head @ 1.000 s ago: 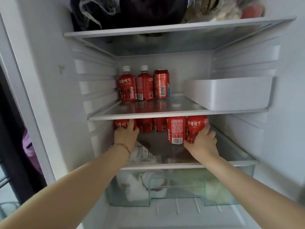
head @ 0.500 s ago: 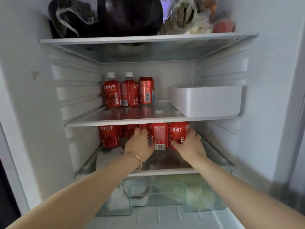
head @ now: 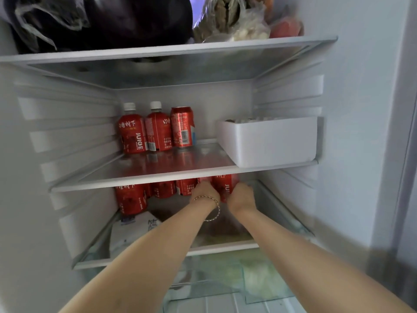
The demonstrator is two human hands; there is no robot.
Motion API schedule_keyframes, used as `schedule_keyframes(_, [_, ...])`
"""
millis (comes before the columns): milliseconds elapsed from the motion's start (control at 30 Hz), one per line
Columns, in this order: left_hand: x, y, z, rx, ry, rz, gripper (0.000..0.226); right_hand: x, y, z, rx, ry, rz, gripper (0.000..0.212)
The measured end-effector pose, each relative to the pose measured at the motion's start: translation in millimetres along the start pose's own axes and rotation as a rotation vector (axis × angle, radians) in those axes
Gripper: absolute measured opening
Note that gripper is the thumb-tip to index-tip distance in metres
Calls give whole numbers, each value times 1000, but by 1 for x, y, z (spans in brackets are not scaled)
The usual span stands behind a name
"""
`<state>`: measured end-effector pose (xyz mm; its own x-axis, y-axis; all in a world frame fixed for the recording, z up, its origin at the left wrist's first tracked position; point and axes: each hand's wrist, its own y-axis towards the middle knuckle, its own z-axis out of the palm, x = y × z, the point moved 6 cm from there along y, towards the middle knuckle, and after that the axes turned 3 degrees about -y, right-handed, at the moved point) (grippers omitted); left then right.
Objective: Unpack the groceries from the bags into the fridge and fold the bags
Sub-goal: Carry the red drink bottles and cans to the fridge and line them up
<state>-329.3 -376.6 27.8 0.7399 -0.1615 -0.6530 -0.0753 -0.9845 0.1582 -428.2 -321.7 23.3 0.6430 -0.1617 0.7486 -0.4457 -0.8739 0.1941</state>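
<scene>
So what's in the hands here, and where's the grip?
Both the left hand and right hand clasp one red juice bottle by its lower sides.

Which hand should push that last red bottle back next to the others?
Probably the right hand. It wraps the outer side of the rightmost juice bottle, so it can slide it inward. The left hand, the one with the bracelet, sits between that bottle and the row, somewhat in the way.
</scene>
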Motion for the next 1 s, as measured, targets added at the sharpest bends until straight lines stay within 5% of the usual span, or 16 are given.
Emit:
schedule_keyframes(267, [15,15,13,204,471,136,63,-1,27,7,54,116,6,41])
schedule_keyframes(467, [13,7,11,158,488,215,67,0,26,21,232,-70,-19,42])
schedule_keyframes(767, [7,4,19,242,691,317,83,-16,31,11,218,-124,-71,42])
schedule_keyframes(1000, [8,-9,3,310,532,344,46,-17,3,-10,186,-238,-165,26])
